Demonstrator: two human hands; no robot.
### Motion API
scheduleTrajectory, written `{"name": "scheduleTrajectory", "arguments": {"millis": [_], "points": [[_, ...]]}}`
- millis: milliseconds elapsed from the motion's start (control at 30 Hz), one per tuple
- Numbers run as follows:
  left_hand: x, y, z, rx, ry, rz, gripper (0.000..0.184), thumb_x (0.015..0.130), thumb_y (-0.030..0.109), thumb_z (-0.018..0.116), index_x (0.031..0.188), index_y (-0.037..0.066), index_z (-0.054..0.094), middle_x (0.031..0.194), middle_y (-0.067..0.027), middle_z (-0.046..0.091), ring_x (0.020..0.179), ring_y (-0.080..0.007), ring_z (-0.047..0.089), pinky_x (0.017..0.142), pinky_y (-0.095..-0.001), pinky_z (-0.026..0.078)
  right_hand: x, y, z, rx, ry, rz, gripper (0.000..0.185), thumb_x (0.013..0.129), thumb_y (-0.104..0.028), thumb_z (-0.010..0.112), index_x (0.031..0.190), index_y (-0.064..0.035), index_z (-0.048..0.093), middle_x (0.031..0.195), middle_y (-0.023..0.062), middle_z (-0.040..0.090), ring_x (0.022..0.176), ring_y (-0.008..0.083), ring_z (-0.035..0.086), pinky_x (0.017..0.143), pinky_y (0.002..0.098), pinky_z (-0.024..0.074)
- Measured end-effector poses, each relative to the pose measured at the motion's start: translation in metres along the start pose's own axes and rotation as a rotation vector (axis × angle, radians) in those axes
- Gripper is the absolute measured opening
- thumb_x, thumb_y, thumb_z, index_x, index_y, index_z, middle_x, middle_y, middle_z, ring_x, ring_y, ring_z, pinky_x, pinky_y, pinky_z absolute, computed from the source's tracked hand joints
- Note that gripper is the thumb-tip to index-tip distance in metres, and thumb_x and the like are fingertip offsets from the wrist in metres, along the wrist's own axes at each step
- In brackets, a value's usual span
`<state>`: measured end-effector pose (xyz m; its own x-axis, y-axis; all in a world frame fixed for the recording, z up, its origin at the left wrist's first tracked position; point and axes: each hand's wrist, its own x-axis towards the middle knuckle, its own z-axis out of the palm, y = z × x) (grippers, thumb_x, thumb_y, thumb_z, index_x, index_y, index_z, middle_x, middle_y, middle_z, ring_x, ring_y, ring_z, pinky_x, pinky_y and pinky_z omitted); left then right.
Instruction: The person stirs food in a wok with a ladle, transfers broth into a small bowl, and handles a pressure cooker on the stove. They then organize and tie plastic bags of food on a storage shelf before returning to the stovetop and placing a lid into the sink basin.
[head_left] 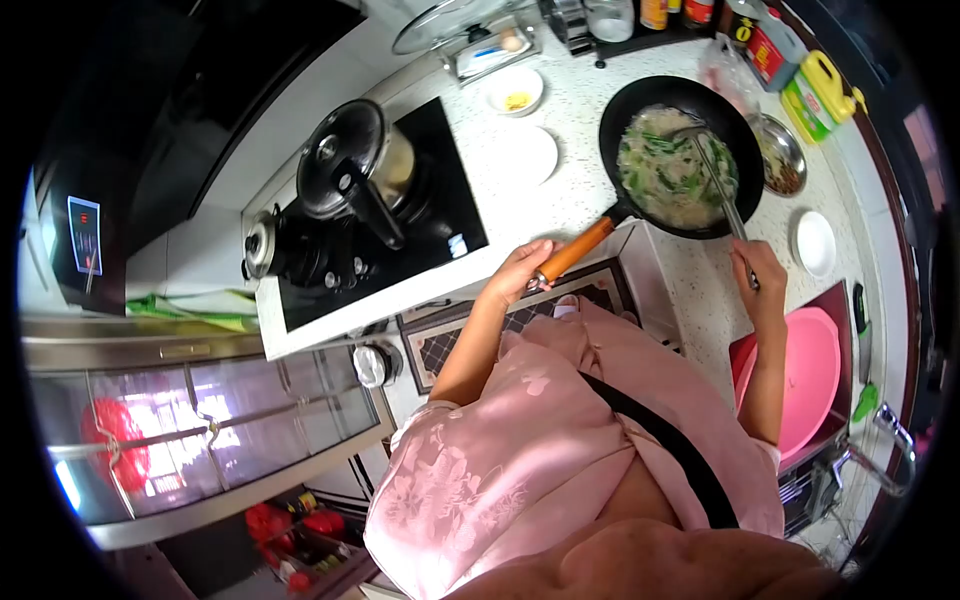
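Observation:
A black wok point(612, 130) with soupy food and green leafy vegetables point(668, 165) is over the speckled counter, right of the cooktop. Whether it rests on the counter or is lifted slightly, I cannot tell. My left hand point(522, 270) is closed on the end of its wooden handle point(580, 248). In my right hand point(760, 272) is the handle of a long metal spatula point(724, 190); its head lies partly sunk in the food. Beside the wok stand a steel bowl point(785, 150) with brown bits in it and a white bowl point(815, 245).
A lidded pressure cooker point(345, 165) and a smaller pot point(265, 245) occupy the black cooktop point(440, 150). White dishes point(525, 155) sit between cooktop and wok. Bottles and a yellow jug point(818, 95) line the back. A pink basin point(808, 375) fills the sink at right.

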<state>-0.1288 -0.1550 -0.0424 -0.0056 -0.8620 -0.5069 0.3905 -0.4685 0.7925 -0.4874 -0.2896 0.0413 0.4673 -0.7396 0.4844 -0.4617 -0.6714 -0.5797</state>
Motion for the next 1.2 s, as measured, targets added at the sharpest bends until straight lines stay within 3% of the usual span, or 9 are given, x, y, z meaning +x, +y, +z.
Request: {"name": "scheduleTrajectory", "arguments": {"millis": [233, 367, 433, 533, 633, 700, 800, 933, 1200], "points": [[-0.017, -0.021, -0.038, -0.057, 0.166, -0.022, 0.041, 0.091, 0.036, 0.054, 0.111, 0.001, 0.056, 0.076, -0.0054, 0.064, 0.056, -0.0101, 0.059, 0.054, -0.0217, 0.053, -0.037, 0.023, 0.027, 0.059, -0.068, 0.124, 0.034, 0.074, 0.004, 0.067, 0.107, -0.0036, 0.06, 0.096, 0.0132, 0.061, 0.082, 0.0261, 0.061, 0.072, 0.0292, 0.0477], [-0.073, -0.014, -0.082, 0.024, 0.439, -0.007, 0.037, 0.093, 0.033, 0.052, 0.113, 0.002, 0.054, 0.075, -0.0065, 0.063, 0.061, -0.0122, 0.06, 0.058, -0.0252, 0.054, -0.035, 0.033, 0.008, -0.039, -0.232, 0.16, 0.043, 0.08, 0.009, 0.052, 0.12, -0.0071, 0.055, 0.118, 0.0152, 0.057, 0.104, 0.03, 0.058, 0.082, 0.0326, 0.0485], [-0.106, -0.003, -0.105, -0.229, 0.468, 0.132, 0.042, 0.094, 0.039, 0.045, 0.112, 0.002, 0.054, 0.084, -0.0104, 0.066, 0.07, -0.0174, 0.064, 0.067, -0.0299, 0.055, -0.034, 0.046, -0.008, -0.145, -0.254, 0.263, 0.047, 0.082, 0.01, 0.045, 0.125, -0.0078, 0.052, 0.123, 0.0164, 0.054, 0.109, 0.0299, 0.056, 0.085, 0.0328, 0.048], [-0.124, 0.039, -0.109, -0.471, 0.452, 0.458, 0.059, 0.092, 0.053, 0.039, 0.112, 0.0, 0.054, 0.107, -0.0198, 0.062, 0.1, -0.0282, 0.062, 0.081, -0.0372, 0.053, -0.013, 0.039, -0.014, -0.2, -0.02, 0.283, 0.038, 0.086, 0.003, 0.053, 0.122, -0.005, 0.055, 0.107, 0.0143, 0.063, 0.083, 0.0265, 0.063, 0.072, 0.0302, 0.0496], [-0.107, 0.074, -0.12, -0.589, 0.29, 0.487, 0.07, 0.084, 0.06, 0.048, 0.113, -0.004, 0.053, 0.11, -0.0233, 0.059, 0.105, -0.0341, 0.058, 0.083, -0.0449, 0.051, 0.02, -0.007, 0.006, -0.127, 0.149, 0.242, 0.029, 0.086, 0.0, 0.056, 0.114, -0.0015, 0.06, 0.101, 0.0137, 0.065, 0.081, 0.0221, 0.063, 0.071, 0.0289, 0.0494], [-0.091, 0.086, -0.128, -0.704, 0.187, 0.43, 0.07, 0.081, 0.06, 0.055, 0.107, -0.004, 0.056, 0.09, -0.0161, 0.064, 0.085, -0.0288, 0.063, 0.073, -0.0399, 0.054, 0.033, -0.036, 0.028, -0.078, 0.139, 0.001, 0.026, 0.085, 0.002, 0.057, 0.11, -0.0014, 0.061, 0.1, 0.0146, 0.065, 0.081, 0.023, 0.064, 0.072, 0.0293, 0.0493], [-0.081, 0.105, -0.126, -0.842, 0.158, 0.304, 0.049, 0.083, 0.054, 0.057, 0.091, 0.005, 0.061, 0.057, -0.0015, 0.048, 0.05, -0.0143, 0.046, 0.047, -0.0246, 0.041, 0.04, -0.079, 0.069, 0.022, 0.071, -0.068, 0.022, 0.081, 0.004, 0.058, 0.102, -0.0001, 0.063, 0.09, 0.0161, 0.064, 0.08, 0.0273, 0.064, 0.072, 0.031, 0.049], [-0.086, 0.12, -0.112, -0.712, 0.228, 0.333, 0.023, 0.087, 0.023, 0.061, 0.071, 0.012, 0.048, 0.052, 0.0023, 0.038, 0.047, -0.0116, 0.037, 0.044, -0.0255, 0.029, 0.043, -0.119, 0.132, 0.164, 0.023, -0.084, 0.017, 0.08, 0.005, 0.059, 0.096, 0.0011, 0.064, 0.084, 0.0164, 0.064, 0.074, 0.0292, 0.063, 0.069, 0.0312, 0.0492], [-0.135, 0.154, -0.129, -0.505, 0.133, 0.366, 0.02, 0.086, 0.013, 0.059, 0.071, 0.012, 0.046, 0.051, 0.0013, 0.04, 0.043, -0.0116, 0.038, 0.041, -0.0259, 0.028, 0.051, -0.183, 0.174, 0.177, -0.018, -0.082, 0.012, 0.078, 0.001, 0.061, 0.09, 0.001, 0.064, 0.077, 0.0137, 0.063, 0.067, 0.0299, 0.061, 0.059, 0.0333, 0.0478]]}}
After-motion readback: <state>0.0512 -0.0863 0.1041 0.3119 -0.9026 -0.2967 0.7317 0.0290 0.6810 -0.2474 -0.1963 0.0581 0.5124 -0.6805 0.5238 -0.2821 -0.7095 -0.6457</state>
